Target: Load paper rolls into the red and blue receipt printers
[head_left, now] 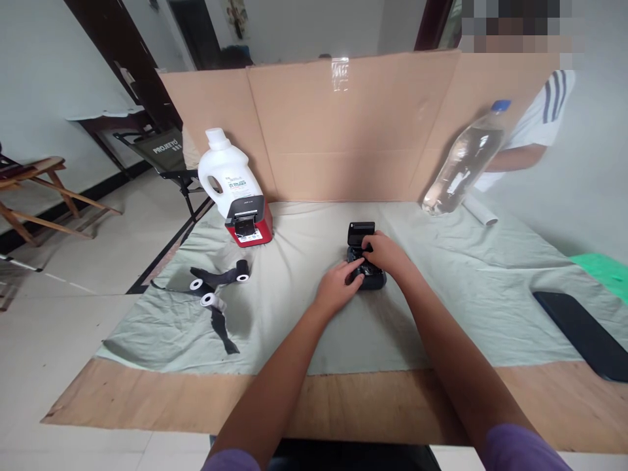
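A small black device (pixel 375 282), which looks like a portable label printer, stands on the cloth in front of me with its lid (pixel 362 233) raised. My left hand (pixel 336 286) grips its left side, fingers over the rim and thumb at the front. My right hand (pixel 385 254) reaches in from the right, its fingers bent and closed down inside the opening. Whatever those fingertips hold is hidden in the dark interior. Left of the hands lie several small rolls of dark strip on white cores, among them a black roll (pixel 242 270) and a pale roll (pixel 212 301).
A red and black printer (pixel 255 230) stands before a white detergent bottle (pixel 230 167). Cardboard panels (pixel 343 137) wall off the back. At right are a tilted water bottle (pixel 464 163), a white tube (pixel 479 210) and a dark phone (pixel 583 330). A person stands behind the cardboard.
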Demonstrator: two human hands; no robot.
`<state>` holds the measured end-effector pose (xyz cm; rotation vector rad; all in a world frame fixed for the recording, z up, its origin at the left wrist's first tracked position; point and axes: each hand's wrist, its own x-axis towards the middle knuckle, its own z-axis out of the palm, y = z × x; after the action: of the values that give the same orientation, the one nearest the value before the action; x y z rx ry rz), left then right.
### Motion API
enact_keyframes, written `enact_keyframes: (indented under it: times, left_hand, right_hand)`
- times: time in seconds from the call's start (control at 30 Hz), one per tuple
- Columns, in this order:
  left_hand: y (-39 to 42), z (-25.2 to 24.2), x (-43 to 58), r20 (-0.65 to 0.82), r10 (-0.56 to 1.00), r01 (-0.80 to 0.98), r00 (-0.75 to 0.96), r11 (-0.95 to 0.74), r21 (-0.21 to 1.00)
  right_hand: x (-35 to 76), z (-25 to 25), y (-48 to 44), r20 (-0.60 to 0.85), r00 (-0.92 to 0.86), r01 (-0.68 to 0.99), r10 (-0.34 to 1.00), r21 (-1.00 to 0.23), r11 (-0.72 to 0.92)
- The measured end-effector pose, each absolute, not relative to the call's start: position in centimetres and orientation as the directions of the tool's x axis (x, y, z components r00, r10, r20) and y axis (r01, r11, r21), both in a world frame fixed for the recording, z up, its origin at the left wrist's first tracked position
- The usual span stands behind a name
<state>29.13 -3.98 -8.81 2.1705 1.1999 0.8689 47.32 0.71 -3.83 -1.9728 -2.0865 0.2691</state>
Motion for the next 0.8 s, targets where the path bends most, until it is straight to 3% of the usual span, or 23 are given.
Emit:
enact_keyframes:
  times: [0.13, 0.2, 0.3, 0.43, 0.6, 0.8]
  left_hand:
    - [-4.3, -8.9, 29.8, 0.392, 0.846, 0.543, 0.361, -0.533, 0.649]
    - [-4.3, -9.1, 30.1, 0.41, 0.841, 0.542, 0.353, -0.541, 0.643]
    - [-4.1, -9.5, 30.2, 0.435, 0.828, 0.543, 0.354, -0.561, 0.625]
    - [-4.1, -10.0, 29.8, 0.502, 0.78, 0.533, 0.374, -0.624, 0.572]
    - [-4.1, -10.1, 29.6, 0.536, 0.728, 0.526, 0.427, -0.682, 0.508]
    - [-4.1, -9.9, 29.5, 0.511, 0.733, 0.554, 0.45, -0.677, 0.484]
  right_hand:
    - [47.6, -4.0, 1.4, 0.251, 0.123, 0.915, 0.96, -0.403, -0.012]
    - [47.9, -4.3, 1.9, 0.376, 0.167, 0.87, 0.911, -0.492, 0.044]
    - [48.5, -4.3, 2.3, 0.417, 0.107, 0.78, 0.902, -0.598, 0.184]
    - [49.5, -3.2, 1.4, 0.361, 0.001, 0.715, 0.932, -0.652, 0.252]
    - [50.5, -1.7, -0.6, 0.101, -0.21, 0.737, 0.973, -0.637, 0.225]
    - [51.3, -2.5, -0.6, -0.057, -0.113, 0.752, 0.992, -0.658, 0.048]
